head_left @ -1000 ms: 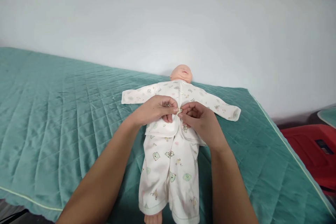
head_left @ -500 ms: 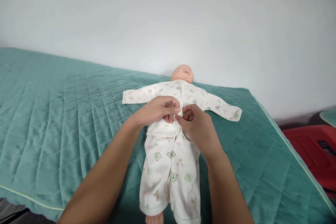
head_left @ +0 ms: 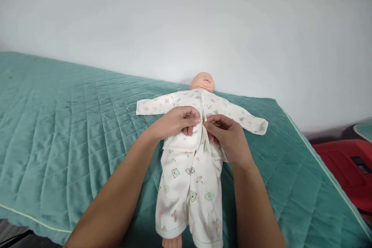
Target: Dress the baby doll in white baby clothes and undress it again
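A baby doll [head_left: 202, 81] lies on its back, dressed in a white printed shirt [head_left: 188, 99] and matching pants [head_left: 190, 193]. Both sleeves stretch out sideways. At the belly, my left hand [head_left: 180, 122] pinches the left front edge of the shirt between thumb and fingers. Facing it, my right hand [head_left: 228, 135] pinches the other front edge. A narrow gap shows between the two edges below my fingers, while the front lies together near the neck. Any button or snap at my fingertips is too small to make out.
A green quilted cover [head_left: 72, 143] lies under the doll, with its piped edge at the right. A white wall [head_left: 145, 27] rises behind the head. Beside the bed on the right stands a red plastic object [head_left: 343, 162].
My right hand has moved a little to the right, drawing its shirt edge away from the left one. My left hand stays nearly in place, still pinching.
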Available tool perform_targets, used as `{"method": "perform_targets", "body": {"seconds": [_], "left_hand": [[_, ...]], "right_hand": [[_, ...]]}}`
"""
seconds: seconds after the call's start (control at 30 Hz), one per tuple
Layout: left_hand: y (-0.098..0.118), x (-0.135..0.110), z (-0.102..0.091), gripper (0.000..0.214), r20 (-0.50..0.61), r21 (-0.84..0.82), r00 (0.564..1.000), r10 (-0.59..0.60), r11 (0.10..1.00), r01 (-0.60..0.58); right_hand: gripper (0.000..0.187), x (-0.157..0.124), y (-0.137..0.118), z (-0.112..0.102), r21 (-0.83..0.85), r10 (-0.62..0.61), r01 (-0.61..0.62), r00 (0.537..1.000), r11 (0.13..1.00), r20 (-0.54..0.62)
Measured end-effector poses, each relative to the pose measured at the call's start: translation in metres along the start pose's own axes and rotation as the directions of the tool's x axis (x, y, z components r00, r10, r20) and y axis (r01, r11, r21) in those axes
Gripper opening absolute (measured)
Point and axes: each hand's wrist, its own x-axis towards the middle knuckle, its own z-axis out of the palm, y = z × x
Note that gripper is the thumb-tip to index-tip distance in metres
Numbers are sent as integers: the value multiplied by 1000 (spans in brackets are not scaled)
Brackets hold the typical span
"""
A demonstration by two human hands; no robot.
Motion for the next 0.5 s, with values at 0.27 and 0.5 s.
{"method": "perform_targets", "body": {"seconds": [0.27, 0.5], "left_hand": [[-2, 1, 0, 21, 18, 19, 1000, 18, 1000, -18], [-2, 2, 1, 20, -8, 15, 1000, 21, 1000, -21]], "right_hand": [[28, 0, 0, 0, 1, 8, -8, 1000, 1000, -16], [31, -1, 0, 0, -32, 14, -14, 1000, 999, -4]]}}
